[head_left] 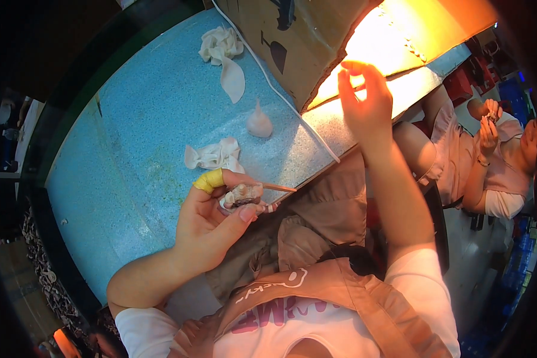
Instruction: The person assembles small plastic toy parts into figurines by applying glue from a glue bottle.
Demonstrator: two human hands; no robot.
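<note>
My left hand point(212, 221), with yellow tape round one finger, is closed on a small, knobbly, pale-and-dark piece point(242, 196) whose kind I cannot make out. A thin wooden stick point(277, 187) juts from beside this piece toward the right. My right hand point(369, 101) reaches up into bright light at the torn edge of a cardboard box point(322, 71). Its thumb and forefinger meet in a pinch; glare hides whatever may be between them. Beyond my left hand, on the blue tabletop point(143, 125), lie a crumpled white cloth-like scrap point(215, 156) and a whitish bulb-shaped thing point(259, 123).
Another crumpled white scrap point(221, 48) lies at the far side of the table. A white cable point(286, 101) runs along the box to the table's near edge. Several small pieces point(414, 50) sit in a row under the light. At right sits another person point(489, 149), hands raised.
</note>
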